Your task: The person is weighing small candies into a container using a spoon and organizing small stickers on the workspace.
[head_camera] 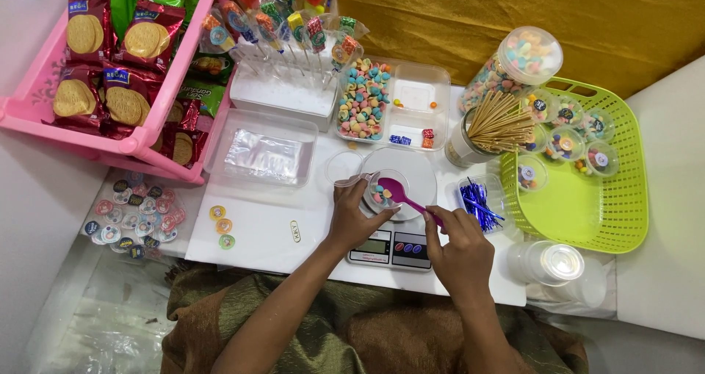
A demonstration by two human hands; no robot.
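Hands (358, 216) on one cup (387, 192), one spoon (408, 200)

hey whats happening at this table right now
A person sits at a white table and works over a small kitchen scale. The left hand steadies a small clear cup holding a few coloured candies on the scale's round plate. The right hand holds a purple spoon with its bowl at the cup. Behind sits a clear tray of ring candies, and to the right a green basket holds several lidded filled cups.
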